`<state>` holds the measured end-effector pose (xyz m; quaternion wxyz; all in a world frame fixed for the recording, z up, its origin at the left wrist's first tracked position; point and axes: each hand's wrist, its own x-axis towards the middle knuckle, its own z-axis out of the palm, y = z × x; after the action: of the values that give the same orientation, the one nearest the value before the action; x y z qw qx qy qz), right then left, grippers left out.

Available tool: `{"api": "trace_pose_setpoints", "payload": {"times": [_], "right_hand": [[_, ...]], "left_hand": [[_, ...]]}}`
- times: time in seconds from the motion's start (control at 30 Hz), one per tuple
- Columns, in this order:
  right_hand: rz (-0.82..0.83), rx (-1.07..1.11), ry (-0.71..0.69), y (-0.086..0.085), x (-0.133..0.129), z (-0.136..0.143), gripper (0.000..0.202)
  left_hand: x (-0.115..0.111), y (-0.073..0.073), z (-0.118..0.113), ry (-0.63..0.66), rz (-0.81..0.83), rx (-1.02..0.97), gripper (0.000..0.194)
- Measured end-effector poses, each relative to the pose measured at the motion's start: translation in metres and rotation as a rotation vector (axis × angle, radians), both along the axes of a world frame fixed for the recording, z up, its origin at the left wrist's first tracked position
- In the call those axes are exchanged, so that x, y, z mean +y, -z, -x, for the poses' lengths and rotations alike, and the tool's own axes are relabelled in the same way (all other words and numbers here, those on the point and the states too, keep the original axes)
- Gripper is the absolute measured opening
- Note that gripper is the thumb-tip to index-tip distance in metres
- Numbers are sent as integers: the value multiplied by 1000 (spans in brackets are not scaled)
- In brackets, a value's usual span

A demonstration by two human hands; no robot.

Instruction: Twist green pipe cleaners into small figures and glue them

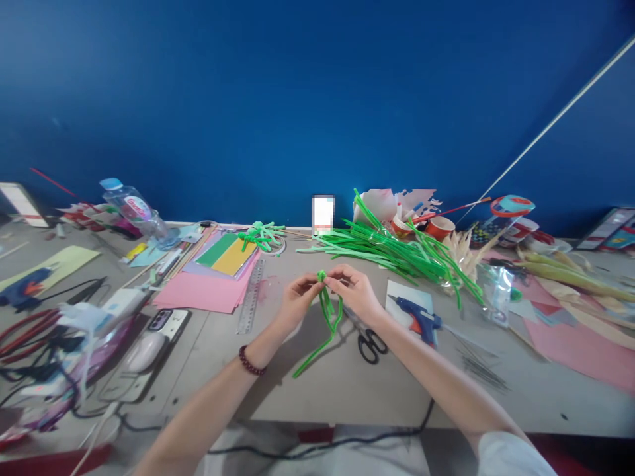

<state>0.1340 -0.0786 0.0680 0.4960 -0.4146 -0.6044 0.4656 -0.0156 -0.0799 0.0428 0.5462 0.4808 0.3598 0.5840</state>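
Observation:
Both hands meet over the middle of the table around a bunch of green pipe cleaners [325, 324]. My left hand [301, 295] pinches the knotted top from the left. From the other side my right hand [354, 291] grips the same top with thumb and fingertips. Loose stems hang below the fingers, one slanting down to the left. Black-handled scissors [370, 345] lie under my right wrist, their blades partly hidden. A blue glue gun [419, 318] rests on a white card [394, 294] to the right of that forearm.
A large pile of green pipe cleaners [391, 250] lies at the back. On the left are pink paper sheets [203, 291], a clear ruler [251, 297], a phone [171, 330] and a plastic bottle [133, 208]. Thin wires [479, 363] lie at right. A black cable [297, 455] crosses the front.

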Motion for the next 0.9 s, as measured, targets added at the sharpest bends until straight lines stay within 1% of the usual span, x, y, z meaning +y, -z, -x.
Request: {"api": "trace_pose_setpoints", "payload": {"times": [0.07,0.13,0.23,0.33,0.43,0.53,0.63,0.7,0.8,0.9], "right_hand": [[70,61,-20,-2,1,0,25],[149,121,-61,-5,1,0,28],[257,203,-158,-8,2,-1,31],[268,203,-221,-10,2,-3,30],[186,114,-221,-10,3,-5,30],[27,-45,-163,-8,6,-7,26],[-125,-192,-114,-5,9,-8,20],[-194,-253,-96,-5,9,-9,18],[-270,-307,-75,-7,9,-10,18],[-273,-320,-78,-8,10,-11,20]], "left_hand": [[0,2,1,-3,-74,95,14],[-1,3,1,-15,-105,155,14],[-4,1,0,-28,-71,127,18],[-5,-1,-1,-31,-50,112,17],[-4,-3,1,-17,-67,129,17],[-3,-3,3,-23,-63,87,22],[-3,-4,3,-32,-47,62,21],[-4,-6,2,-2,-14,64,22],[-4,-10,1,79,36,69,26],[-3,-13,2,117,67,62,31]]}}
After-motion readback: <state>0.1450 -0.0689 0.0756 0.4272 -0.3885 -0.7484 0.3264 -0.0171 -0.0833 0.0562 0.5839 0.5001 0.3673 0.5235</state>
